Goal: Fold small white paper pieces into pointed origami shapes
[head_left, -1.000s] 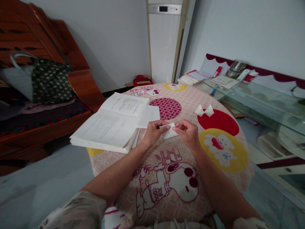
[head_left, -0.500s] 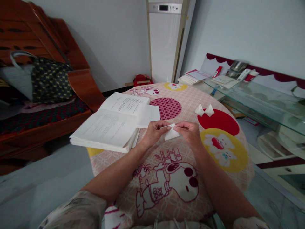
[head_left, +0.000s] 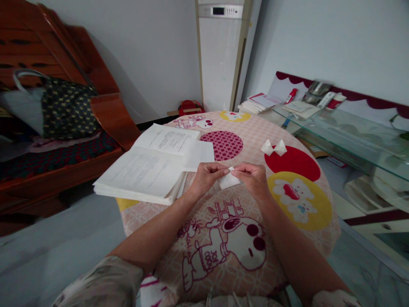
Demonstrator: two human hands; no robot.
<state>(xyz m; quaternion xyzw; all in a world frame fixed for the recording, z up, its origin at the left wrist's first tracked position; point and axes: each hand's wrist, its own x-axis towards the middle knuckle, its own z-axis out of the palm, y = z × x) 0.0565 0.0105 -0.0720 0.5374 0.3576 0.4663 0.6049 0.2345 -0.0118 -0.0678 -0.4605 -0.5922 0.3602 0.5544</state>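
A small piece of folded white paper (head_left: 229, 182) is held just above the patterned tablecloth, pinched from both sides. My left hand (head_left: 208, 175) grips its upper left part between thumb and fingers. On the other side, my right hand (head_left: 254, 175) pinches the upper right part, the two thumbs nearly meeting. The fingers cover part of the paper's top edge. Beyond my right hand, a folded white paper shape (head_left: 274, 148) with two peaks stands at the edge of the tablecloth's red circle.
A thick open stack of printed pages (head_left: 140, 170) lies at the left, with a loose white sheet (head_left: 200, 156) beside it. To the right is a glass shelf (head_left: 345, 136) bearing several items. A wooden bench (head_left: 110, 123) with a patterned bag (head_left: 67, 108) stands at far left.
Almost nothing differs. Both hands keep their pinch on the paper, with only a very slight shift of the fingers.
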